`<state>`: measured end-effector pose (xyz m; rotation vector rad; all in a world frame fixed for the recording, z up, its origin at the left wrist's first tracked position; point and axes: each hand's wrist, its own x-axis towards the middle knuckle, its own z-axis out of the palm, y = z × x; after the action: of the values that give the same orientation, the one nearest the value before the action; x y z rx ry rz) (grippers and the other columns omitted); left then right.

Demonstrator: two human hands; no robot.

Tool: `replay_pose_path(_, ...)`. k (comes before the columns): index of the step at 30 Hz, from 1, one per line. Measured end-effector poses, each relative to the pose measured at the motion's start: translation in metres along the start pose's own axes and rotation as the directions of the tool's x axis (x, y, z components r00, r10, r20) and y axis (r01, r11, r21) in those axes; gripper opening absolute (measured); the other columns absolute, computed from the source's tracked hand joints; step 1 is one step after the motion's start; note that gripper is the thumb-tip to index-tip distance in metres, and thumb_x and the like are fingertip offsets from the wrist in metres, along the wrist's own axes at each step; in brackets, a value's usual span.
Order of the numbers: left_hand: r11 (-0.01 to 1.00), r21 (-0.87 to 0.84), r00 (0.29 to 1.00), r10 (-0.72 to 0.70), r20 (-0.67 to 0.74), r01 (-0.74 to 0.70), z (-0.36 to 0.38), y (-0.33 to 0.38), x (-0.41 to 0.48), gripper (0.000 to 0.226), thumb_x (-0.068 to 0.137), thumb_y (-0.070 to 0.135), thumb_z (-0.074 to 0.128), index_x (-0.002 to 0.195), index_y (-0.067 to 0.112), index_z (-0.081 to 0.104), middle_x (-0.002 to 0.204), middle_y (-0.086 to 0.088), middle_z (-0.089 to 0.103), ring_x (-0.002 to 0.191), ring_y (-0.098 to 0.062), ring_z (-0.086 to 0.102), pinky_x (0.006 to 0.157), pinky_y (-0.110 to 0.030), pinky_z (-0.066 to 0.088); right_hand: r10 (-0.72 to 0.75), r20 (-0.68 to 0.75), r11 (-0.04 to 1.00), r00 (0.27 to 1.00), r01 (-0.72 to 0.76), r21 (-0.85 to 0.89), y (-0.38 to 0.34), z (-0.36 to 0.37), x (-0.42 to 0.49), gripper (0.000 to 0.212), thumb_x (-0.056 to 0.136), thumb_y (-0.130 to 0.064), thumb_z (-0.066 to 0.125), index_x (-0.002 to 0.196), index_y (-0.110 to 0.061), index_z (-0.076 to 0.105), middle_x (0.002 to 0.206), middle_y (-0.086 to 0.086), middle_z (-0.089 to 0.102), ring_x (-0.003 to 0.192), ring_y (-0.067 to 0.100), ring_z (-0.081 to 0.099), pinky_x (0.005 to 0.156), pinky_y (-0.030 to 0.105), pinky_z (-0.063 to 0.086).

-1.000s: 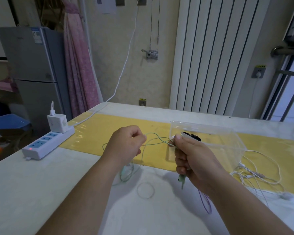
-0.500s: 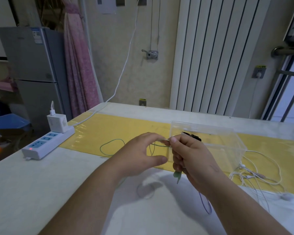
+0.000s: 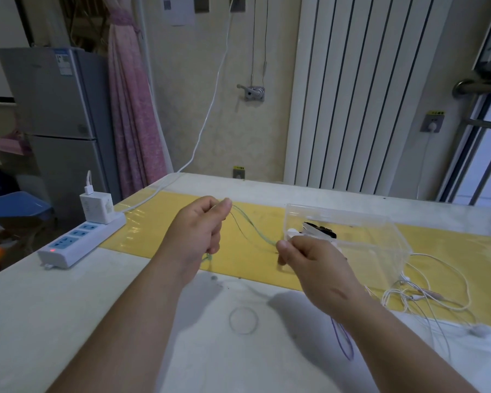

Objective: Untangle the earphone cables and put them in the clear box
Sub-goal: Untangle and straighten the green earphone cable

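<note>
Green cable (image 3: 251,226): thin, light and limp. It is strung through the air between both hands, above the yellow mat (image 3: 159,222) and just left of the clear box (image 3: 380,222).
Handling: it will likely slip through loose fingers and re-knot when slack, so it is best pinched on the cord itself, pulling gently near any joint.
Left hand (image 3: 199,225): raised, fingers curled, with thumb and forefinger pinching the cable's higher end. More cord hangs below the fist.
Right hand (image 3: 309,256): lower, beside the box's near corner, fingers curled, pinching the other end.
Purple cable (image 3: 343,341): dangles under the right wrist.
White cables (image 3: 425,293): a loose heap on the table (image 3: 68,321), right of the box.
</note>
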<state>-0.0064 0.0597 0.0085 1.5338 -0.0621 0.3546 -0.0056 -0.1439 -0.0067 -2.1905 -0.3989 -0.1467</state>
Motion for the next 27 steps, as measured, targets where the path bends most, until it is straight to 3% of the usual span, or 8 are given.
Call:
replay_pose_path(3,0.981,0.176,0.996,0.070,0.049,-0.077,-0.001,0.000,-0.002,0.035,0.076,0.023,0.062,0.061,0.008,0.035,0.059,-0.003,0.023,0.051,-0.016,0.020,0.053,-0.035,0.014,0.051,-0.133,0.977,0.990,-0.022,0.210,-0.002,0.001,0.003,0.041,0.098,-0.040,0.047,0.065,-0.018,0.057,0.045,-0.010,0.041,0.045,0.006,0.039,0.052,0.026,0.034)
replay_pose_path(6,0.785,0.572,0.971,0.199,0.131,-0.238,-0.002,-0.009,-0.003,0.029,0.073,0.030,0.054,0.063,0.007,0.039,0.052,0.002,0.031,0.051,-0.015,0.028,0.052,-0.031,0.024,0.212,-0.276,0.778,0.938,0.009,0.628,-0.007,-0.005,0.005,0.041,0.101,-0.035,0.044,0.066,-0.016,0.053,0.049,-0.004,0.035,0.043,0.013,0.035,0.045,0.029,0.034)
replay_pose_path(10,0.632,0.714,0.953,0.186,0.238,-0.301,-0.001,-0.017,-0.002,0.038,0.085,0.047,0.054,0.068,0.014,0.044,0.055,0.006,0.042,0.057,-0.015,0.040,0.056,-0.032,0.033,0.348,-0.335,0.583,0.876,0.077,0.808,-0.011,-0.012,0.005,0.040,0.103,-0.032,0.042,0.069,-0.012,0.050,0.047,-0.005,0.031,0.037,0.008,0.028,0.040,0.024,0.029)
replay_pose_path(14,0.210,0.898,0.917,0.189,0.351,-0.387,0.004,-0.019,-0.002,0.042,0.084,0.050,0.017,0.072,0.019,0.043,0.076,0.006,0.051,0.087,-0.016,0.042,0.081,-0.034,0.031,0.369,-0.341,0.579,0.865,0.073,0.812,-0.009,-0.007,0.007,0.039,0.103,-0.035,0.042,0.072,-0.013,0.052,0.042,-0.009,0.032,0.036,0.007,0.027,0.046,0.028,0.025)
replay_pose_path(16,0.270,0.894,0.933,0.145,0.329,-0.357,0.006,-0.018,-0.002,0.040,0.080,0.044,0.013,0.072,0.023,0.046,0.087,0.010,0.049,0.094,-0.013,0.038,0.084,-0.032,0.026,0.363,-0.341,0.593,0.867,0.068,0.802,-0.007,-0.006,0.008,0.039,0.103,-0.036,0.041,0.072,-0.013,0.052,0.041,-0.009,0.032,0.035,0.007,0.028,0.046,0.029,0.026)
replay_pose_path(21,0.735,0.655,0.975,0.037,0.221,-0.176,0.006,-0.013,-0.003,0.021,0.094,0.021,0.056,0.078,0.022,0.069,0.084,0.008,0.057,0.068,-0.003,0.051,0.069,-0.023,0.042,0.368,-0.335,0.636,0.868,0.028,0.771,-0.004,-0.005,0.006,0.040,0.102,-0.038,0.042,0.074,-0.012,0.054,0.043,-0.008,0.032,0.036,0.008,0.029,0.046,0.029,0.029)
replay_pose_path(24,0.886,0.462,0.987,-0.048,0.155,-0.029,0.005,-0.010,-0.005,0.014,0.089,0.014,0.066,0.078,0.018,0.073,0.064,0.001,0.063,0.057,-0.011,0.058,0.063,-0.027,0.050,0.374,-0.322,0.666,0.869,-0.010,0.746,-0.004,-0.003,0.005,0.041,0.102,-0.039,0.042,0.075,-0.012,0.055,0.043,-0.008,0.032,0.037,0.011,0.030,0.046,0.029,0.030)
replay_pose_path(27,0.973,0.226,0.987,-0.073,0.144,0.039,0.005,-0.005,-0.006,0.007,0.086,0.005,0.068,0.081,0.006,0.073,0.066,-0.008,0.065,0.060,-0.018,0.064,0.062,-0.028,0.055,0.401,-0.291,0.652,0.869,-0.048,0.756,-0.004,0.000,0.006,0.042,0.101,-0.043,0.042,0.072,-0.015,0.055,0.049,-0.005,0.035,0.042,0.014,0.032,0.049,0.030,0.030)
